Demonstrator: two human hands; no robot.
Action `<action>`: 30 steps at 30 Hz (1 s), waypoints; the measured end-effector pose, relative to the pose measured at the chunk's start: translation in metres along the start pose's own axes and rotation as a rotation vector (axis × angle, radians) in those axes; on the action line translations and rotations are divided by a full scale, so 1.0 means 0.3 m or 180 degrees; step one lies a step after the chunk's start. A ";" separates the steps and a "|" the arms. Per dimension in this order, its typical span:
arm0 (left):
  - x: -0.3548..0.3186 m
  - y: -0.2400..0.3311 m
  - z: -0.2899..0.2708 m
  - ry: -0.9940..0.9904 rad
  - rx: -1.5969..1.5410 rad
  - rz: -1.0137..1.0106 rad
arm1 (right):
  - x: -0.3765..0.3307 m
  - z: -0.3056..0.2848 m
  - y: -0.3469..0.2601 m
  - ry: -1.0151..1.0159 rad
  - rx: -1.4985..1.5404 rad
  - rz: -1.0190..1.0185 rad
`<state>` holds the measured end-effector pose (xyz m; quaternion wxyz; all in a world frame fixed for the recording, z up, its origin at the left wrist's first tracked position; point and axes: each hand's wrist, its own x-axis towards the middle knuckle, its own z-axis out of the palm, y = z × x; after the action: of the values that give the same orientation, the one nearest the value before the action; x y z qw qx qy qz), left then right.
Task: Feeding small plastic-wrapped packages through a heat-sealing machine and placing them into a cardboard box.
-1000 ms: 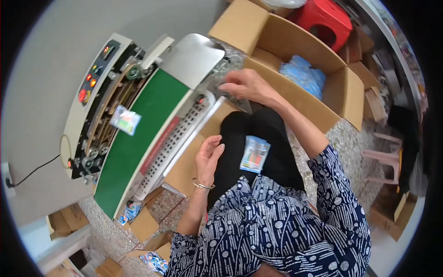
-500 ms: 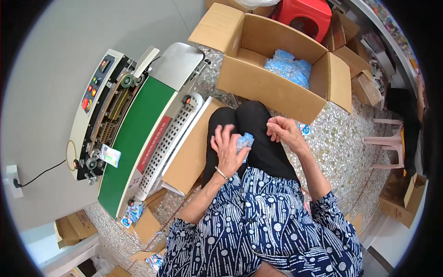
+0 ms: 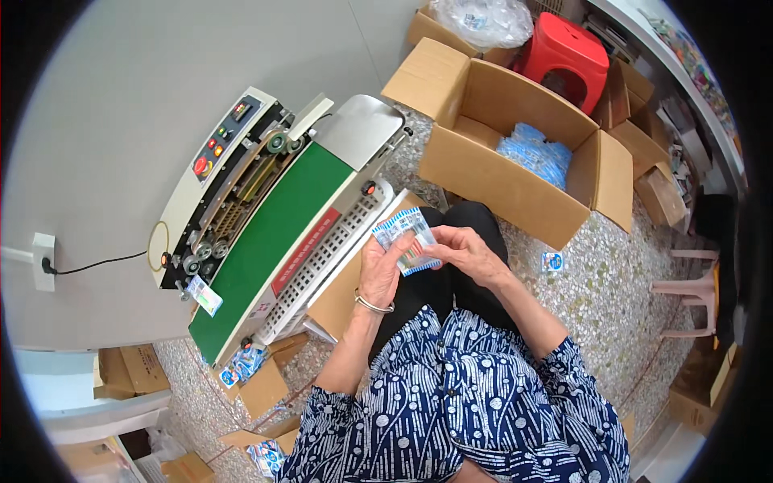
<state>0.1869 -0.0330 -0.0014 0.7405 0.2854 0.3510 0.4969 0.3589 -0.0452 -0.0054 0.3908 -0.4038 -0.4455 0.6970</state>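
A small clear pouch with blue-and-white printing is held above my lap, tilted. My left hand grips it from the left, thumb across its front and the other fingers behind. From the right, my right hand pinches the pouch's edge, its fingertips partly hidden. Something reddish and pale shows through the pouch, too small to make out. To my left stands a band sealing machine with a green conveyor belt. Another filled packet lies at the belt's near end, beside the rollers.
An open cardboard box ahead holds several blue-and-white pouches. A red stool stands behind it. One small packet lies on the speckled floor at right. More packets sit below the machine. A pale pink stool is far right.
My left hand has lifted the pouch from my lap, and it now faces me spread flatter. My right hand has moved left onto its edge. The whole view has shifted.
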 end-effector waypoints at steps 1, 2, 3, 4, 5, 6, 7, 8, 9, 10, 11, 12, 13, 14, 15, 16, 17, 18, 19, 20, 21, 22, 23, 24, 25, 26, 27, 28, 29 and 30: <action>-0.003 0.003 0.002 0.0047 0.0076 0.0176 | 0.011 0.011 -0.004 -0.0180 0.0218 -0.0005; -0.007 0.007 0.003 0.0093 0.0151 0.0349 | 0.016 0.021 -0.007 -0.0194 0.0210 -0.0021; -0.013 0.010 -0.004 0.0099 0.0148 0.0379 | 0.021 0.033 -0.007 -0.0168 0.0393 -0.0052; -0.021 0.008 -0.014 0.0106 0.0151 0.0407 | 0.024 0.043 -0.007 -0.0142 0.0575 -0.0081; -0.029 0.001 -0.026 0.0142 0.0078 0.0257 | 0.027 0.047 -0.001 -0.0089 0.0603 -0.0084; -0.037 -0.003 -0.035 0.0170 0.0002 0.0107 | 0.027 0.049 0.001 -0.0109 0.0590 -0.0100; -0.042 -0.005 -0.042 0.0092 -0.0133 0.0024 | 0.026 0.050 0.004 -0.0037 0.0626 -0.0122; -0.049 -0.008 -0.048 0.0091 -0.0134 0.0054 | 0.027 0.051 0.008 0.0034 0.0662 -0.0144; -0.055 -0.007 -0.046 0.0145 -0.0167 0.0060 | 0.028 0.053 0.016 0.0080 0.0789 -0.0086; -0.059 0.000 -0.046 0.0200 -0.0201 0.0065 | 0.031 0.050 0.026 0.0062 0.0777 -0.0097; -0.062 0.011 -0.049 0.0173 -0.0238 0.0109 | 0.035 0.047 0.036 0.0169 0.0879 -0.0084; -0.065 0.023 -0.052 0.0181 -0.0241 0.0138 | 0.042 0.051 0.034 0.0267 0.0982 -0.0065; -0.067 0.034 -0.056 0.0241 -0.0197 0.0177 | 0.045 0.068 0.014 0.0287 0.1119 -0.0051; -0.069 0.044 -0.060 0.0304 -0.0155 0.0212 | 0.061 0.068 0.025 0.0263 0.1110 -0.0051; -0.074 0.060 -0.050 0.0317 -0.0043 0.0322 | 0.079 0.067 0.035 0.0179 0.1032 -0.0049; -0.072 0.067 -0.058 0.0324 -0.0046 0.0330 | 0.095 0.067 0.043 0.0096 0.0956 -0.0043; -0.069 0.071 -0.069 0.0217 0.0080 0.0296 | 0.112 0.065 0.050 0.0088 0.0954 -0.0036; -0.062 0.081 -0.079 0.0100 0.0211 0.0278 | 0.135 0.072 0.038 0.0010 0.0893 0.0098; -0.057 0.092 -0.086 0.0056 0.0230 0.0258 | 0.157 0.077 0.030 -0.0067 0.0833 0.0236; -0.051 0.105 -0.097 0.0059 0.0230 0.0273 | 0.177 0.075 0.031 -0.0079 0.0827 0.0231; -0.041 0.118 -0.113 0.0089 0.0258 0.0210 | 0.200 0.068 0.036 -0.0110 0.0879 0.0306; -0.030 0.129 -0.130 0.0118 0.0286 0.0146 | 0.222 0.062 0.039 -0.0139 0.0931 0.0381; -0.016 0.132 -0.154 0.0166 0.0272 0.0219 | 0.244 0.056 0.040 -0.0150 0.0926 0.0382; -0.006 0.137 -0.173 0.0176 0.0266 0.0219 | 0.256 0.051 0.040 -0.0029 0.1016 0.0295; 0.004 0.143 -0.192 0.0226 0.0217 0.0204 | 0.268 0.047 0.039 0.0094 0.1105 0.0206; 0.015 0.146 -0.211 0.0274 0.0167 0.0189 | 0.279 0.046 0.040 0.0090 0.1100 0.0215; 0.030 0.154 -0.226 0.0259 0.0149 0.0184 | 0.293 0.048 0.039 0.0042 0.1335 0.0282; 0.042 0.154 -0.233 0.0262 0.0148 0.0192 | 0.307 0.052 0.040 -0.0006 0.1569 0.0349; 0.052 0.155 -0.238 0.0243 0.0038 0.0229 | 0.321 0.062 0.045 -0.0015 0.1564 0.0347; 0.065 0.155 -0.238 0.0216 -0.0075 0.0255 | 0.333 0.074 0.054 -0.0014 0.1480 0.0336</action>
<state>0.1095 0.0064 -0.0123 0.7110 0.2736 0.3583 0.5396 0.2990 0.0335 -0.0358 0.4352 -0.3241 -0.2521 0.8012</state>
